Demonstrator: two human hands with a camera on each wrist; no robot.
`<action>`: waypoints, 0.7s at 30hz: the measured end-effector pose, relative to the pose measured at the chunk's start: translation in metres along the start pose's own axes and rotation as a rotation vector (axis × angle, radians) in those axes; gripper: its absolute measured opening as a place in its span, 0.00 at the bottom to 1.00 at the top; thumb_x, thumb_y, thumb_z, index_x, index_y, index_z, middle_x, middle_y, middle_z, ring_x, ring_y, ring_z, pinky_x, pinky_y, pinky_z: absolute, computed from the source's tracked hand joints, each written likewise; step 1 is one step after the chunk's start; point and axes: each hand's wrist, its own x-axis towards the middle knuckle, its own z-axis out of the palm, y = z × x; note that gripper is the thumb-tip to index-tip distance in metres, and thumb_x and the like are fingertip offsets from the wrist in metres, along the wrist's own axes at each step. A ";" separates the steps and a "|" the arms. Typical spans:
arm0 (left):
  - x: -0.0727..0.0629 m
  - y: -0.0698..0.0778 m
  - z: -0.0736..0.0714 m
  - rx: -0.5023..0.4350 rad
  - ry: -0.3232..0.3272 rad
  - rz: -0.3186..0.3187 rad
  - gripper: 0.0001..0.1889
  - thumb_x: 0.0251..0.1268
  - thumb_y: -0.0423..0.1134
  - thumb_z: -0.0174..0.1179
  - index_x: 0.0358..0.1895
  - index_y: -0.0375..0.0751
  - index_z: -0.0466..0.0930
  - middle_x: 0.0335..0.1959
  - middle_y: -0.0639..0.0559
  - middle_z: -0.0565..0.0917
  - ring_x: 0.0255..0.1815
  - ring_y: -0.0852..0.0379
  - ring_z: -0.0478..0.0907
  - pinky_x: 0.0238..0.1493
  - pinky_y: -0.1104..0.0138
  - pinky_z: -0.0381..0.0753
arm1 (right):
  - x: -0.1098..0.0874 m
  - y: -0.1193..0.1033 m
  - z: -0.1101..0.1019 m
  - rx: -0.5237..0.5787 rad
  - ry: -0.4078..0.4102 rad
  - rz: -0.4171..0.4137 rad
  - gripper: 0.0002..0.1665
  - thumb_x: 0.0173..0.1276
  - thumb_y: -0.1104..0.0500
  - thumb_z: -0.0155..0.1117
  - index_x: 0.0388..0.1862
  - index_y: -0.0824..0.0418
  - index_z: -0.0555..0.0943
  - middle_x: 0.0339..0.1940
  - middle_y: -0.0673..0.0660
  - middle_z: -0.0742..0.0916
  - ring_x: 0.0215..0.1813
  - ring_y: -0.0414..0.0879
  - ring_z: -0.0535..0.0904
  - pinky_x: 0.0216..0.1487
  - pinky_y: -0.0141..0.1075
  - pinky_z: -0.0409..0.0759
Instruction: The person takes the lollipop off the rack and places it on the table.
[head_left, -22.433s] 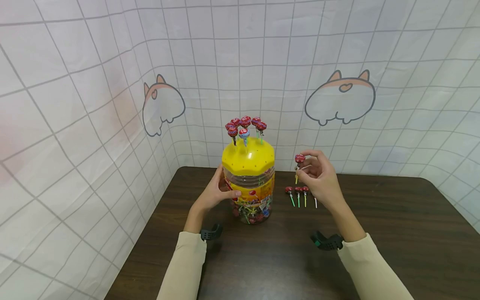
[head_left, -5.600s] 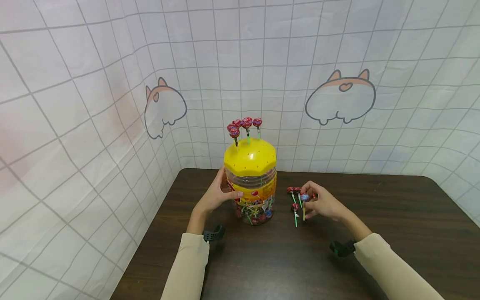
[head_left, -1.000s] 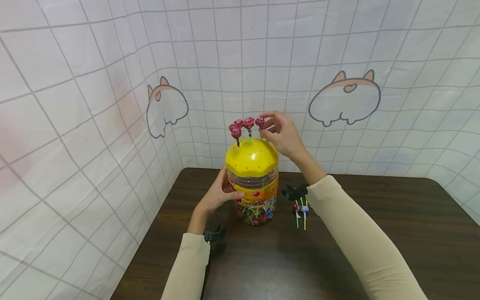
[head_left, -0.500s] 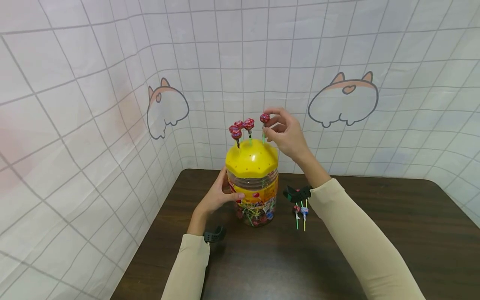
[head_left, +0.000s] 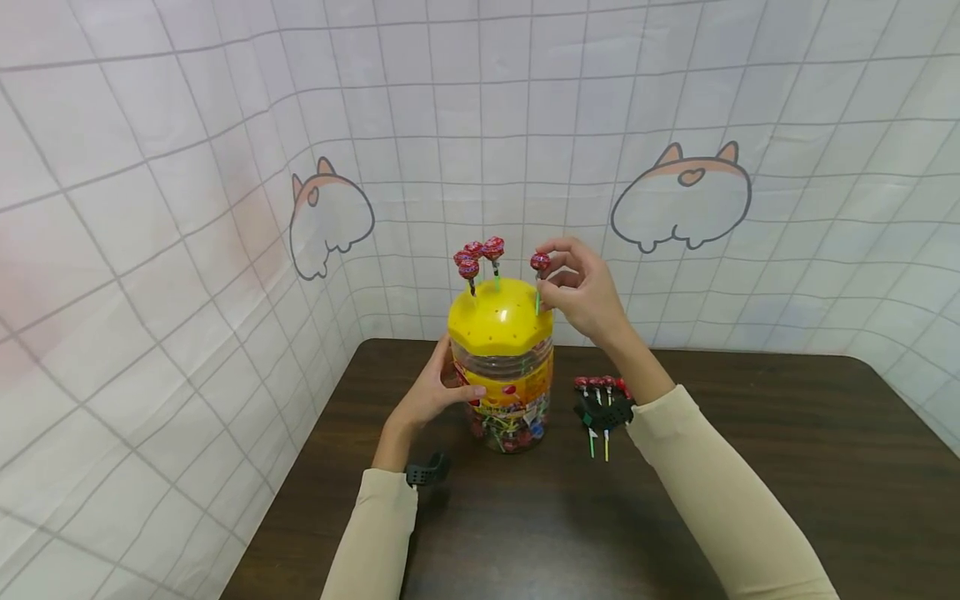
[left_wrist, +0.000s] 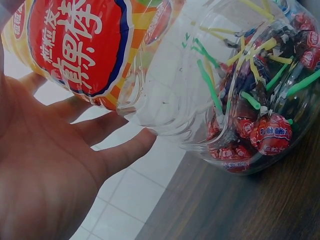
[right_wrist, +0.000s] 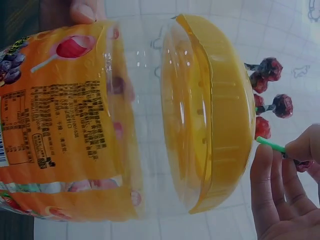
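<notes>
A clear candy jar [head_left: 510, 379] with an orange label stands on the table, topped by a yellow lid [head_left: 504, 308] dotted with holes. My left hand [head_left: 431, 393] holds its left side, thumb across the front; the left wrist view shows the other fingers [left_wrist: 120, 155] spread against the plastic. Wrapped lollipops [left_wrist: 275, 132] lie inside the jar. Just over the lid's right edge, my right hand [head_left: 587, 292] pinches a red lollipop [head_left: 539, 262]; its green stick [right_wrist: 270, 145] points at the lid. Several red lollipops [head_left: 468, 268] stand upright in the lid's left and back holes.
Right of the jar, several lollipops [head_left: 606, 382] lie in a row on the dark wooden table [head_left: 525, 525], with more sticks in front, partly covered by my right wrist strap [head_left: 611, 412]. A white gridded curtain [head_left: 480, 125] rises behind the table.
My right hand has drawn the red lollipop out of the lid's back hole and moved it right and down. Earlier, more lollipops stood in the lid. The left hand stays at the jar.
</notes>
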 end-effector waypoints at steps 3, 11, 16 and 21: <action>0.000 0.000 -0.001 -0.003 -0.006 0.007 0.52 0.65 0.39 0.70 0.82 0.70 0.43 0.73 0.48 0.70 0.69 0.44 0.74 0.67 0.45 0.78 | -0.004 0.001 -0.002 0.000 0.002 -0.001 0.25 0.65 0.70 0.62 0.61 0.61 0.75 0.40 0.59 0.80 0.32 0.49 0.83 0.32 0.37 0.88; 0.001 -0.002 -0.001 -0.012 -0.003 0.015 0.52 0.65 0.36 0.70 0.82 0.69 0.43 0.73 0.45 0.70 0.70 0.43 0.73 0.68 0.41 0.76 | -0.017 0.008 -0.012 0.010 -0.008 0.022 0.25 0.66 0.70 0.63 0.61 0.63 0.74 0.43 0.63 0.79 0.32 0.48 0.83 0.30 0.38 0.89; 0.002 -0.001 0.000 -0.010 -0.003 0.009 0.52 0.65 0.39 0.71 0.82 0.70 0.43 0.73 0.47 0.71 0.70 0.44 0.74 0.68 0.44 0.77 | -0.025 0.014 -0.018 0.001 -0.007 0.059 0.25 0.65 0.70 0.62 0.61 0.64 0.74 0.45 0.64 0.79 0.32 0.50 0.83 0.30 0.39 0.89; 0.003 0.001 0.000 -0.018 0.003 -0.003 0.52 0.64 0.42 0.72 0.82 0.72 0.44 0.72 0.49 0.72 0.69 0.45 0.74 0.68 0.46 0.78 | -0.037 0.023 -0.026 -0.004 -0.007 0.109 0.23 0.66 0.70 0.61 0.60 0.60 0.75 0.45 0.59 0.79 0.32 0.51 0.82 0.30 0.41 0.88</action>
